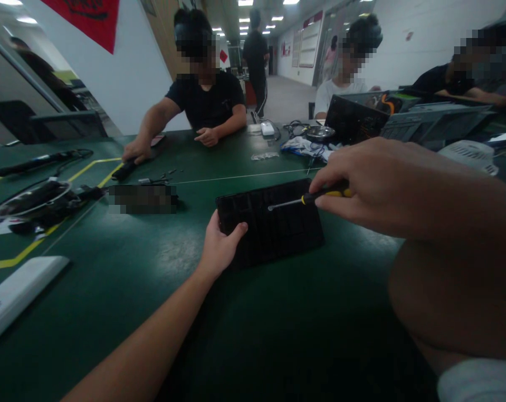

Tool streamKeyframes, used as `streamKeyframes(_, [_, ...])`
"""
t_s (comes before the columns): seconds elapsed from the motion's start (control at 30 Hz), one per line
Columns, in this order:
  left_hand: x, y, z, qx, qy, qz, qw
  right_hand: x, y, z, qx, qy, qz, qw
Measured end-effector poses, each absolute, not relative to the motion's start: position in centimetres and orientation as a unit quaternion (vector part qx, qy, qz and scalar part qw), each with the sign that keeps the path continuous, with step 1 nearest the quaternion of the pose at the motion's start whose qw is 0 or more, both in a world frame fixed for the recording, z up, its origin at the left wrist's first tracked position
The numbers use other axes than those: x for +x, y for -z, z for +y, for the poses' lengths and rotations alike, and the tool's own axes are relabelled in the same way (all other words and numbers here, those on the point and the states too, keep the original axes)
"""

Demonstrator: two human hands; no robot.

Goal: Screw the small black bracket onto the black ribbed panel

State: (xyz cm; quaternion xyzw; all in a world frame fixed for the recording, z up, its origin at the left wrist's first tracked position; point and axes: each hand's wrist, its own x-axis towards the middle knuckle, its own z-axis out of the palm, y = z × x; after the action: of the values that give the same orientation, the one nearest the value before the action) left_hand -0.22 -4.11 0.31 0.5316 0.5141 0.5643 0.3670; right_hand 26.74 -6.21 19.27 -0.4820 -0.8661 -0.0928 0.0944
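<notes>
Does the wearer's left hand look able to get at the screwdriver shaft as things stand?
Probably yes, if the left hand lets go of the black tray: the screwdriver shaft is close, with nothing visible between.

I have my bare left forearm (152,335) reaching diagonally up from the bottom edge of my view, its left hand (222,243) gripping with the thumb on top, pointing right, most fingers hidden. My right hand (374,178) comes in from the right, back upward, index finger curled over, thumb pinching from below.
</notes>
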Motion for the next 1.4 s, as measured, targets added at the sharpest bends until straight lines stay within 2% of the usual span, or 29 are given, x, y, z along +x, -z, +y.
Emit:
streamKeyframes(0.13, [-0.4,-0.3,-4.1,0.53,-0.563,0.515,0.369,26.1,-18.8,-5.9,-0.515,0.093,-0.851,0.034])
streamKeyframes(0.27, [-0.4,-0.4,-4.1,0.524,-0.565,0.517,0.372,25.6,-19.2,-6.1,-0.487,0.076,-0.87,-0.022])
streamKeyframes(0.47, [-0.3,-0.5,-4.2,0.525,-0.564,0.515,0.375,27.5,-20.3,-6.4,-0.474,0.1,-0.867,0.117])
streamKeyframes(1.0, [-0.3,-0.4,-4.2,0.537,-0.555,0.521,0.363,27.2,-20.0,-6.2,-0.445,0.107,-0.879,0.137])
streamKeyframes(1.27, [-0.3,-0.7,-4.2,0.531,-0.556,0.519,0.373,27.0,-20.0,-5.4,-0.443,0.101,-0.885,0.101])
streamKeyframes(1.4, [-0.3,-0.7,-4.2,0.527,-0.552,0.525,0.377,27.1,-20.2,-5.2,-0.433,0.094,-0.89,0.11])
